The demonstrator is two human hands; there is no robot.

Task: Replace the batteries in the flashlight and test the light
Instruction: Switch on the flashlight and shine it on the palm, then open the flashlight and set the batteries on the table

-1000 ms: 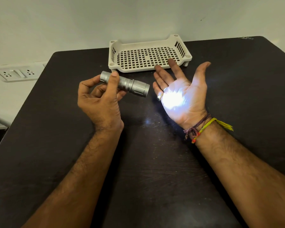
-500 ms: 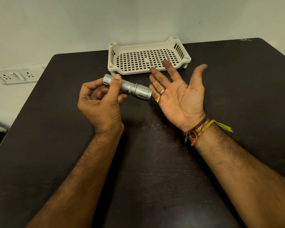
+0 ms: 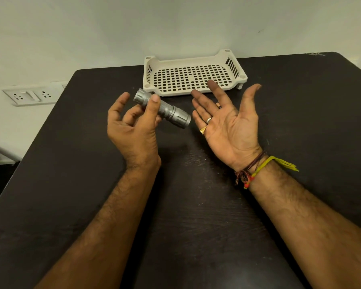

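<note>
Head view, and both hands are up over the dark table point(image 3: 196, 205). The left hand point(image 3: 133, 130) pinches the silver flashlight point(image 3: 163, 110) between thumb and curled fingers, with the forefinger lifted clear. The flashlight is held just above the table, tail cap toward the far left, wide lens end angled toward the right hand point(image 3: 227, 126). That right hand is spread flat, palm up, fingers fanned, gripping nothing, and its little finger sits just beside the lens end without touching. No glow on that palm, and the lens face is turned away, so the lamp itself cannot be read. 2 rings point(image 3: 206, 125) show on the right fingers, and thread bands point(image 3: 254, 172) in yellow, red and brown circle the wrist. Behind the hands, a white perforated tray point(image 3: 188, 78) sits at the far edge of the table, right fingertips overlapping its front rim in view. A wall socket panel point(image 3: 29, 97) is at far left.
</note>
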